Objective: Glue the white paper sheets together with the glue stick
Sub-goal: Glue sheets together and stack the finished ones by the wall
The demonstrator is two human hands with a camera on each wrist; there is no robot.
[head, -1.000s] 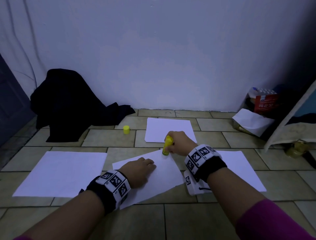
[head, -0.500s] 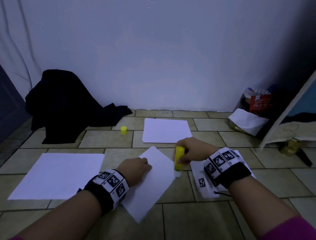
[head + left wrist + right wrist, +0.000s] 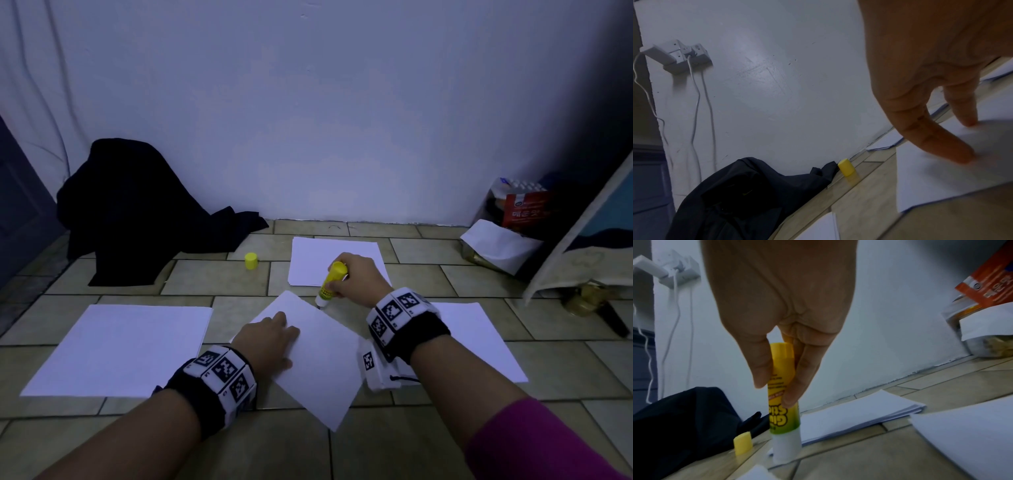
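Observation:
A white sheet (image 3: 318, 356) lies skewed on the tiled floor in front of me. My left hand (image 3: 270, 337) rests on its left part, straight fingers (image 3: 953, 146) pressing the paper (image 3: 941, 175) down. My right hand (image 3: 356, 277) pinches the yellow glue stick (image 3: 331, 282) upright, its white tip down at the sheet's far right edge. In the right wrist view thumb and fingers (image 3: 797, 386) grip the glue stick (image 3: 782, 402) by its barrel. The yellow cap (image 3: 251, 261) stands apart on the floor to the left.
More white paper lies around: a stack (image 3: 337, 260) behind the glue stick, a sheet (image 3: 123, 346) at left, another (image 3: 479, 342) under my right wrist. A dark cloth heap (image 3: 137, 212) sits by the wall at left. Packages (image 3: 513, 219) crowd the right corner.
The middle sheet has turned further askew under my left hand. My right hand has carried the glue stick from the sheet's right side back up to its far edge.

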